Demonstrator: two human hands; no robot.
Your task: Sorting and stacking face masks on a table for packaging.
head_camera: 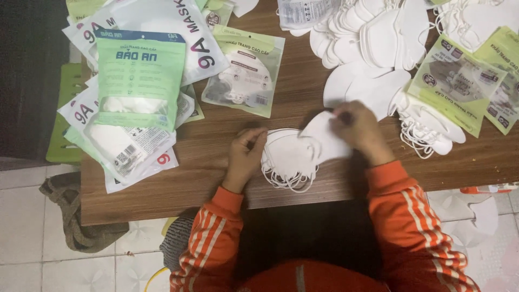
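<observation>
Masks (pixel 289 157) stacked mid counter (pixel 216 178): L hand (pixel 246 154) steadies stack, R hand (pixel 357 127) fingers pinch one mask (pixel 324 138) onto it. Filled pouches (pixel 138 81) left of stack; loose pile (pixel 373 38) above-right unpacked.

Mask pile (pixel 378 32) cut off above

Under the fingers (pixel 254 141) lies a small stack of white face masks (pixel 289 157) of soft, matt, cloth-like material with thin elastic loops. The table (pixel 216 178) beneath them is brown wood with a visible grain and a dull sheen. Left of the fingers, the green and white pouches (pixel 139 75) are glossy plastic film. The sleeves (pixel 213 238) are smooth orange fabric with white stripes.
</observation>
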